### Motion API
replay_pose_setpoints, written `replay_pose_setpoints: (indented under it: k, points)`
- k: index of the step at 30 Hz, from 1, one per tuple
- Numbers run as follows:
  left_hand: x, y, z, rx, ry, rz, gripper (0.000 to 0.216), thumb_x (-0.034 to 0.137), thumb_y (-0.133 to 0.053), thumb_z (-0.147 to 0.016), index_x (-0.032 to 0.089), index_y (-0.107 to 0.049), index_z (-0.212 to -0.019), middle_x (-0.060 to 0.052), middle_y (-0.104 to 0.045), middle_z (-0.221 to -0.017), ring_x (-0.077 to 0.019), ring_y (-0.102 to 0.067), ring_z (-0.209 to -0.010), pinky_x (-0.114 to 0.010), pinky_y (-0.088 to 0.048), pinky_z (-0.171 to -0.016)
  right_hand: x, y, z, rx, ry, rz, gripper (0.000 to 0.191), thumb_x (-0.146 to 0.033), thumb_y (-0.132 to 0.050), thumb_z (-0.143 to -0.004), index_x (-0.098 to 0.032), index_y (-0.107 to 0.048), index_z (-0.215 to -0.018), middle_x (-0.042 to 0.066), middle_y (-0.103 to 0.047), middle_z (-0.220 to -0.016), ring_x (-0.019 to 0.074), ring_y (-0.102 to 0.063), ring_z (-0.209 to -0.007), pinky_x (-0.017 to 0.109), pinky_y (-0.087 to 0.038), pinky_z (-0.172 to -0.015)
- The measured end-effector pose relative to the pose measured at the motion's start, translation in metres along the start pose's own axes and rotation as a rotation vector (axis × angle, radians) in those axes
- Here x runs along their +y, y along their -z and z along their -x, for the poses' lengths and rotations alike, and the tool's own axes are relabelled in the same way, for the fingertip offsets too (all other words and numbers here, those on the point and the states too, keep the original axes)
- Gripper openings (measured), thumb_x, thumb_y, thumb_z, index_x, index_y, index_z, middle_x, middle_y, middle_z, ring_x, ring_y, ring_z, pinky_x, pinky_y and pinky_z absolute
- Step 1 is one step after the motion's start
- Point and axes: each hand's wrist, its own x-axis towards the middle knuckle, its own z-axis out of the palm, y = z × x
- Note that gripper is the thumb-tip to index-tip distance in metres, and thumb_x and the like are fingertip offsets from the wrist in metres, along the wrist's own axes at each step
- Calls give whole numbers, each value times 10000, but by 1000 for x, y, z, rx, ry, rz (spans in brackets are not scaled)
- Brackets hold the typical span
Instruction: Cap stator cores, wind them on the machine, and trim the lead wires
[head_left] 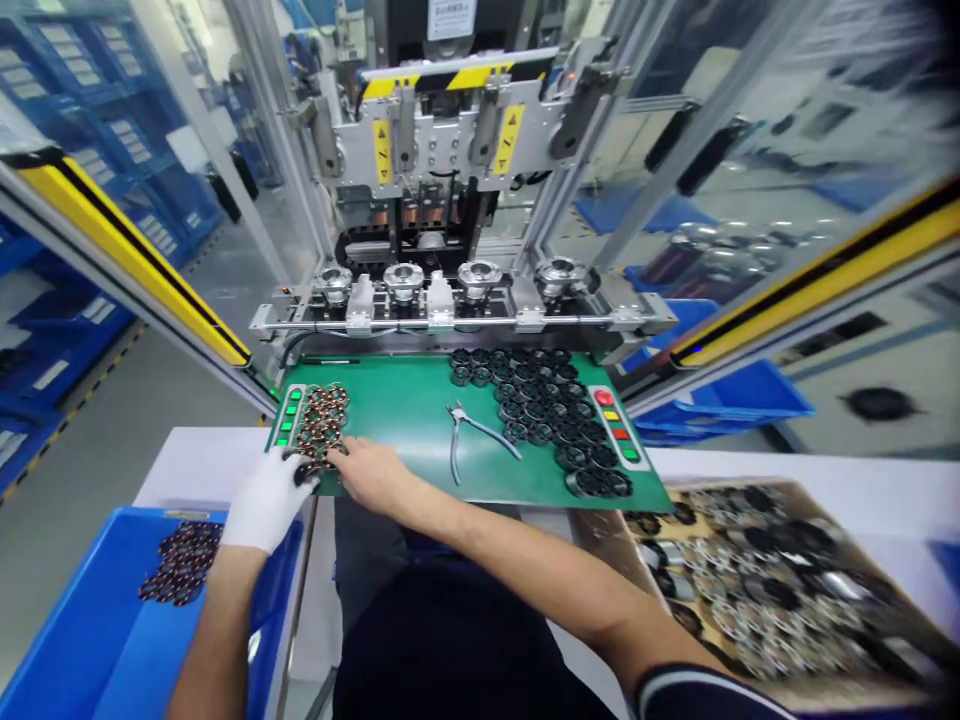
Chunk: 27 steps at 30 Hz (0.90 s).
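My left hand (264, 502), in a white glove with dark fingertips, is closed on a copper-wound stator at the near left corner of the green worktop (397, 420). Bare, my right hand (371, 474) reaches across from the right, its fingers closed at the same spot; they partly hide the stator between the hands. Just beyond the fingers lies a cluster of copper-wound stators (324, 415). Cutting pliers (460, 412) with grey-blue handles rest spread on the worktop, right of my hands. Many black and silver ring-shaped housings (536, 395) stand in rows farther right.
A machine with several round metal fixtures (403, 280) stands behind the worktop. Button panels (618, 428) flank it. At lower left, a blue bin (97, 625) holds more stators (182, 562). A cardboard box (780, 488) of metal parts sits at right. Yellow-black posts (150, 265) rise on both sides.
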Motion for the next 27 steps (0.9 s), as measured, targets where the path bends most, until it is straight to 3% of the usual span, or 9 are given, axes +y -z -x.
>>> replay_pose_setpoints:
  k: [4, 8, 10, 13, 17, 20, 23, 27]
  points:
    - [-3, 10, 17, 151, -30, 65, 499, 517, -536, -1120, 217, -774, -1440, -242, -682, -1594, -472, -703, -1385, -666, -569, -1222, 31, 5, 64, 81, -68, -76, 480, -330, -743, -1150, -278, -657, -1620, 123, -764, -1405, 280, -755, -1297, 376, -633, -1041]
    - [11, 20, 17, 376, -178, 216, 474, 627, -518, -1126, 315, -758, -1390, -198, -686, -1554, -509, -651, -1459, -720, -545, -1218, 69, 13, 146, 191, -282, -96, 326, -320, -746, -1152, -239, -769, -1467, 96, -825, -1268, 254, -792, -1230, 364, -616, -1053]
    - [37, 21, 6, 432, -254, 302, 428, 620, -566, -1120, 340, -761, -1378, -169, -683, -1559, -482, -638, -1482, -692, -540, -1240, 90, 18, 181, 248, -408, -68, 249, -298, -742, -1145, -220, -805, -1373, 99, -832, -1203, 264, -797, -1165, 384, -612, -1032]
    - [101, 14, -23, 405, -378, 336, 383, 563, -646, -1112, 319, -798, -1366, -154, -677, -1611, -440, -663, -1421, -639, -555, -1232, 119, 28, 214, 334, -585, 5, 220, -282, -692, -1153, -195, -819, -1310, 130, -804, -1178, 298, -766, -1130, 426, -588, -1034]
    - [209, -5, -68, 194, -499, 279, 344, 471, -776, -1065, 319, -862, -1362, -153, -724, -1557, -424, -636, -1433, -587, -524, -1242, 151, 39, 221, 407, -730, 103, 270, -292, -658, -1144, -197, -809, -1346, 169, -746, -1226, 354, -679, -1202, 464, -527, -1056]
    - [273, -24, -94, 98, -562, 254, 364, 413, -811, -1042, 336, -862, -1394, -161, -763, -1434, -404, -664, -1330, -558, -538, -1150, 167, 42, 211, 405, -760, 129, 230, -285, -703, -1105, -201, -819, -1285, 181, -725, -1241, 372, -636, -1214, 470, -497, -1042]
    - [306, -39, -108, 60, -561, 247, 293, 333, -783, -1038, 290, -882, -1310, -184, -763, -1316, -409, -664, -1246, -570, -536, -1075, 178, 42, 203, 403, -746, 106, 133, -252, -728, -1073, -196, -818, -1153, 187, -718, -1229, 373, -612, -1203, 483, -478, -1055]
    - [313, -43, -112, 42, -539, 315, 93, 284, -797, -1013, 228, -871, -1028, -195, -771, -1292, -434, -661, -1252, -617, -538, -1075, 184, 47, 207, 465, -678, -4, 44, -209, -742, -1038, -196, -773, -1009, 195, -714, -1233, 383, -602, -1226, 537, -478, -1107]
